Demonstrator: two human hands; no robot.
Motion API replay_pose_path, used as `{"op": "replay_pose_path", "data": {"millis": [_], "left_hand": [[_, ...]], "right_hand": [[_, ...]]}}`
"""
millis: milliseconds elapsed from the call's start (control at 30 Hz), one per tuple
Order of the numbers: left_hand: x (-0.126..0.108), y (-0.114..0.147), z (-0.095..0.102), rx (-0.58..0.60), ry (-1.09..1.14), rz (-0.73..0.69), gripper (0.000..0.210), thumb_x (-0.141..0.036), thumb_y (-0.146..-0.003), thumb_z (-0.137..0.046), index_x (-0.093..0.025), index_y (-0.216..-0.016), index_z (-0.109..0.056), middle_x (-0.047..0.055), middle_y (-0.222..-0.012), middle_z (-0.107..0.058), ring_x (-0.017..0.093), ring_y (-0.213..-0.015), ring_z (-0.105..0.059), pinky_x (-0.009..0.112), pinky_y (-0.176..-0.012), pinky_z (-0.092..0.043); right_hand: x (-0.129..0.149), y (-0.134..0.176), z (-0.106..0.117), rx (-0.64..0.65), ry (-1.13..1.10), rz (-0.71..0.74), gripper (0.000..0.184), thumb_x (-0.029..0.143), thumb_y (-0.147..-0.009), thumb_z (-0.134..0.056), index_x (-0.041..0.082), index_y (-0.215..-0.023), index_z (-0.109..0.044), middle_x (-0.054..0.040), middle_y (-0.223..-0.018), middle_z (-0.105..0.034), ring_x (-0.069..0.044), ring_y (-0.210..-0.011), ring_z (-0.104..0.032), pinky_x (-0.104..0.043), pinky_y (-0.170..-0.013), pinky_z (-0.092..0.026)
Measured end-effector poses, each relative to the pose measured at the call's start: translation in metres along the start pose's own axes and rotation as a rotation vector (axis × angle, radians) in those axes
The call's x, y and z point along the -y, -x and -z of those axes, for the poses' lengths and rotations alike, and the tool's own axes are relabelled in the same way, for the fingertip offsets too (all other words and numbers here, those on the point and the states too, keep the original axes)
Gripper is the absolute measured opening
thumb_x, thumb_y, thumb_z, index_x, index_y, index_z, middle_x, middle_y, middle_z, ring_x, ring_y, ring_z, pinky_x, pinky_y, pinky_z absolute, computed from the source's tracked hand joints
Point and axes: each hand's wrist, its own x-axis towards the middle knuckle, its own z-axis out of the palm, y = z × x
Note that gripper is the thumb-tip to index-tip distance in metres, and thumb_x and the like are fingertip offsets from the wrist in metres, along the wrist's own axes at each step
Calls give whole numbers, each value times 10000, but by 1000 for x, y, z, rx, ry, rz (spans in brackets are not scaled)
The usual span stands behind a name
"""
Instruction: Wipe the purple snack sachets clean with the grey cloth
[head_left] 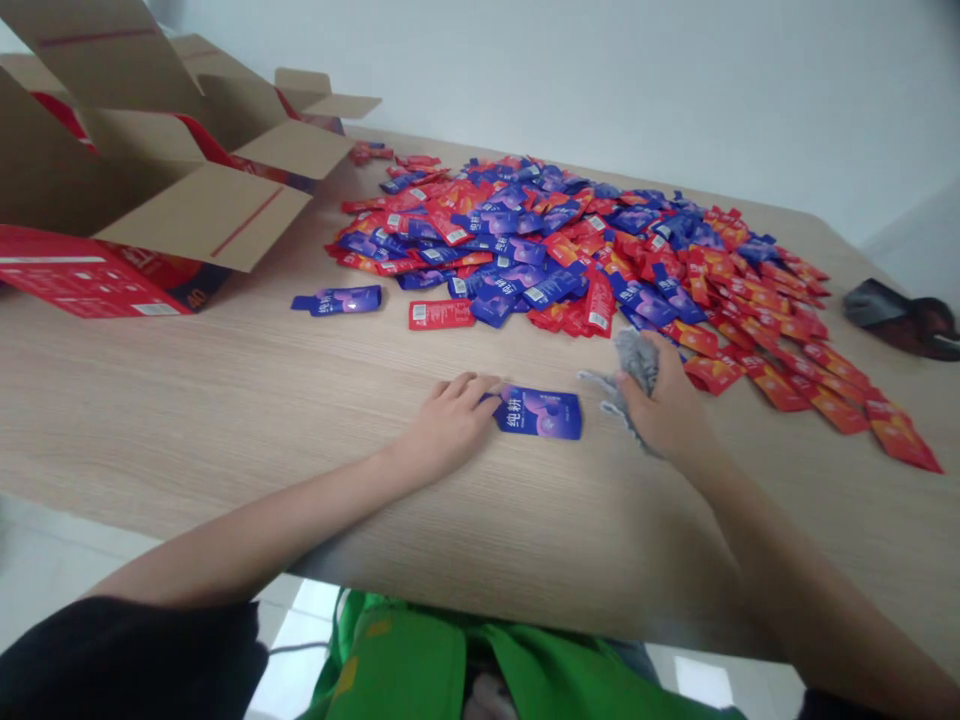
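A blue-purple sachet (541, 413) lies flat on the table in front of me, its printed face up. Bent fingers of my left hand (454, 415) press on its narrow left end, which they partly cover. Just right of the sachet, my right hand (664, 405) is closed around a crumpled grey cloth (636, 362); loose ends of the cloth hang toward the table. Beyond both hands spreads a large heap of red and blue sachets (517, 240). A single blue sachet (341, 301) and a red sachet (441, 315) lie at the heap's near left.
Open red cardboard boxes (97, 275) with raised brown flaps stand at the left, one flap reaching over the table (225, 400). A dark object with a strap-like loop (904, 318) lies at the far right. The white wall (637, 90) rises behind the table.
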Motion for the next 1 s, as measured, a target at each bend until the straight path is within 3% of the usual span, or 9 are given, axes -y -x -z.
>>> {"op": "replay_pose_path", "data": {"millis": [67,167,300,500,667,767,833,933,1000], "left_hand": [[2,1,-8,12,13,-16,437,-160,-947,-452,-178,-1380,-503,96,-1463,-473,278,-1318,-438,418,-1016,-419],[1,2,-17,14,-6,-27,392,-167,-963,-429,-148,-1331,-562,121,-1412,-523,297,-1347,-417,434,-1050,-401],[-5,4,-17,56,-26,-18,357,-155,-967,-409,-105,-1248,-623,137,-1350,-574,324,-1363,-409,449,-1069,-398],[-7,3,-14,83,31,2,468,-120,-942,-395,-128,-1393,-516,136,-1503,-432,353,-1380,-395,501,-1055,-416],[-5,3,-17,59,57,-9,469,-141,-939,-409,-122,-1395,-517,141,-1508,-419,360,-1408,-352,509,-1078,-393],[-6,3,-17,35,62,-15,474,-148,-931,-425,-114,-1395,-517,145,-1503,-423,365,-1406,-352,508,-1080,-387],[-9,2,-17,24,59,-11,466,-166,-931,-440,-95,-1384,-525,163,-1487,-444,376,-1399,-360,510,-1081,-384],[-12,1,-15,48,37,-6,415,-198,-934,-464,-47,-1297,-595,215,-1351,-569,390,-1360,-412,501,-1084,-377],[-14,0,-13,71,35,-1,389,-205,-927,-476,-31,-1238,-633,231,-1258,-622,397,-1345,-428,500,-1081,-377]], "right_hand": [[35,-4,-14,-2,-48,100,561,379,-933,-457,226,-1453,-312,-158,-1358,-500,-284,-1250,-496,-483,-1031,-415],[75,0,-52,148,24,265,545,393,-959,-396,131,-1434,-346,-211,-1356,-484,-323,-1258,-458,-518,-1013,-387],[80,12,-86,298,278,370,517,381,-975,-362,96,-1402,-423,-228,-1432,-447,-351,-1274,-405,-566,-1059,-269],[28,26,-69,206,336,165,491,321,-964,-345,154,-1413,-456,-194,-1362,-490,-353,-1183,-449,-547,-950,-379],[-5,17,-50,124,108,132,419,241,-945,-333,172,-1284,-570,-147,-1196,-557,-285,-1122,-517,-470,-983,-428],[18,9,-44,2,-20,118,392,221,-949,-332,192,-1254,-576,-124,-1164,-563,-252,-1106,-540,-437,-991,-439],[47,8,-49,-4,-43,169,382,209,-959,-330,190,-1261,-564,-125,-1207,-546,-241,-1156,-517,-416,-1011,-424],[85,12,-69,171,58,315,346,233,-966,-370,210,-1229,-594,-116,-1296,-522,-255,-1167,-486,-409,-978,-422],[93,15,-82,285,173,364,335,239,-959,-395,214,-1215,-610,-113,-1354,-511,-277,-1124,-483,-428,-929,-420]]}}
